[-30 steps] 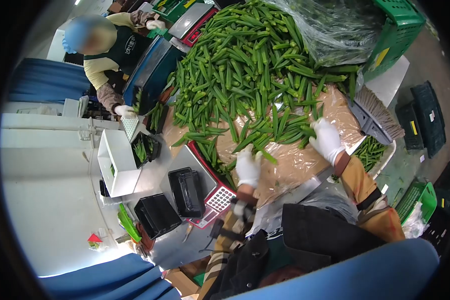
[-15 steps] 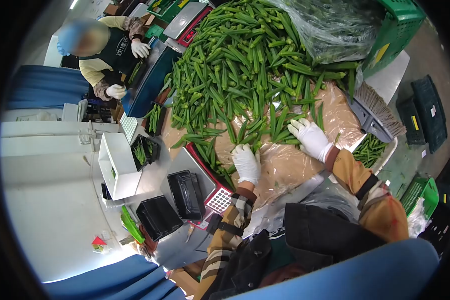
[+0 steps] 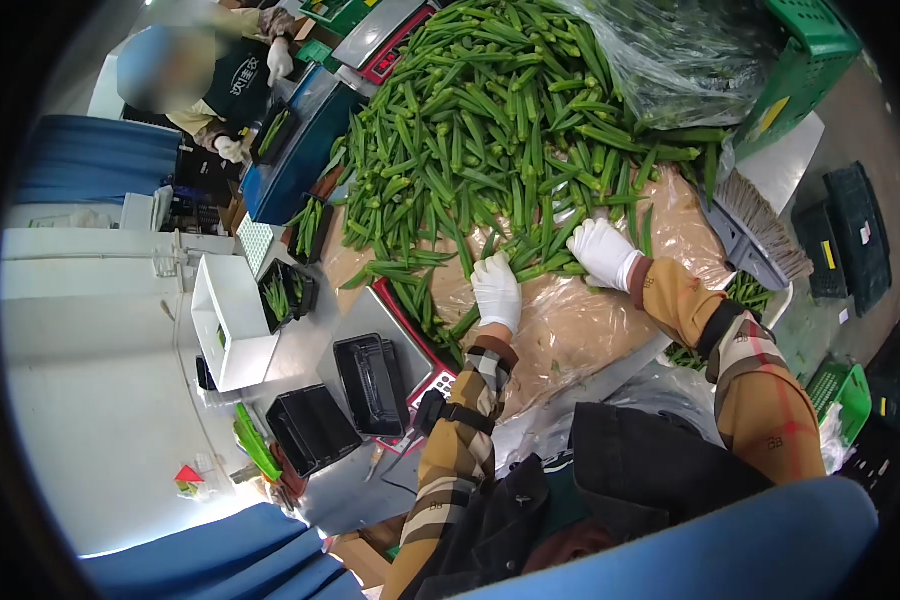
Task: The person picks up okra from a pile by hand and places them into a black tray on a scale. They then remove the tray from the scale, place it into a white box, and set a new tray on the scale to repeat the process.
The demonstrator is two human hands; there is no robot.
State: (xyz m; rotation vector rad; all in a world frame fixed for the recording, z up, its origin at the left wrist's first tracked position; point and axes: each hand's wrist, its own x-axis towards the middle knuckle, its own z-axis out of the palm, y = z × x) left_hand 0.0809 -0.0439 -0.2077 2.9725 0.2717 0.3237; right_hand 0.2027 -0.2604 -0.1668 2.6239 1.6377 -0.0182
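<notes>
A big heap of green okra (image 3: 470, 130) spreads over a brown, plastic-covered surface (image 3: 570, 330). At the near edge of the heap, my white-gloved left hand (image 3: 496, 292) has its fingers curled round the ends of okra pods. My right hand (image 3: 604, 254), gloved as well, is to the right and slightly farther off, its fingers closed on okra. Several pods lie between the two hands. The fingertips of both are partly hidden. Left of my left hand stands a red scale (image 3: 432, 385) with a black plastic tray (image 3: 371, 385) on it.
Another black tray (image 3: 315, 430) and a white box (image 3: 232, 325) are at the left. A brush (image 3: 755, 235) lies right of the heap, near a green crate (image 3: 795, 90) and a clear plastic bag (image 3: 680, 60). Across the table, a person (image 3: 240, 80) in white gloves handles a black tray.
My right hand has closed from spread fingers and moved slightly left and away from me. My left hand has shifted a little farther into the okra's edge. The person opposite now has a filled tray.
</notes>
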